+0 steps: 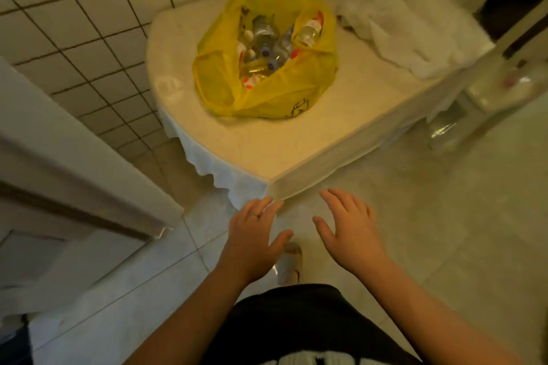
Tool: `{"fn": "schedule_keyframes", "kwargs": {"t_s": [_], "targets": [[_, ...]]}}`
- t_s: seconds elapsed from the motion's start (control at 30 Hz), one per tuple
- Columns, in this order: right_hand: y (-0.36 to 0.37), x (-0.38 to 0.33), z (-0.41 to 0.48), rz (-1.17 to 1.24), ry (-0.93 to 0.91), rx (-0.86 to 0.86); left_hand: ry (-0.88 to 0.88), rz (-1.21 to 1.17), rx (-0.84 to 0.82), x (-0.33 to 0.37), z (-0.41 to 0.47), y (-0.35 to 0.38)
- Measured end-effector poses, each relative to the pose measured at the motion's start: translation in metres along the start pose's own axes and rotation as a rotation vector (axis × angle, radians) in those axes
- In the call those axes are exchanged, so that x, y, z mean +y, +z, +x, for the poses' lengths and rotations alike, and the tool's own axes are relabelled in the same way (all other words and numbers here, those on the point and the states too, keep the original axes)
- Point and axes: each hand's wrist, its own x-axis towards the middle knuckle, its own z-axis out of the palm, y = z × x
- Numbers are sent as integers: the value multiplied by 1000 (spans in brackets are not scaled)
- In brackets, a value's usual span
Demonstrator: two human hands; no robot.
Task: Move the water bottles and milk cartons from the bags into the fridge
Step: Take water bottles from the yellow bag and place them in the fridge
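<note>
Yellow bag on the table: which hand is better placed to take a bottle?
Probably the left hand: it is open, its fingertips near the table corner, more in line with the yellow bag. The right hand, also open, is further right.

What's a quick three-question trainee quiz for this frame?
1. Where do the water bottles lie? A) in a cardboard box B) in the open yellow plastic bag on the table C) in a sink
2. True or false: the left hand grips a bottle.
3. Fill in: the right hand, fingers spread and holding nothing, is ___ (open/shut).
Key: 1 B; 2 false; 3 open.
</note>
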Motion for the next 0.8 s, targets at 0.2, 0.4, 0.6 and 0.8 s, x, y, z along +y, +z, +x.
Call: {"fn": "schedule_keyframes", "kwargs": {"t_s": [0.2, 0.4, 0.6, 0.8], "targets": [[-35, 20, 88, -27, -46, 8, -17, -84, 79, 13, 89, -16], [-52, 21, 162, -3, -130, 30, -46, -117, 158, 7, 144, -29], [-76, 31, 240, -56, -229, 31, -85, -189, 306, 7, 175, -50], [-106, 35, 346, -183, -379, -10, -162, -206, 414, 8, 223, -57]]}}
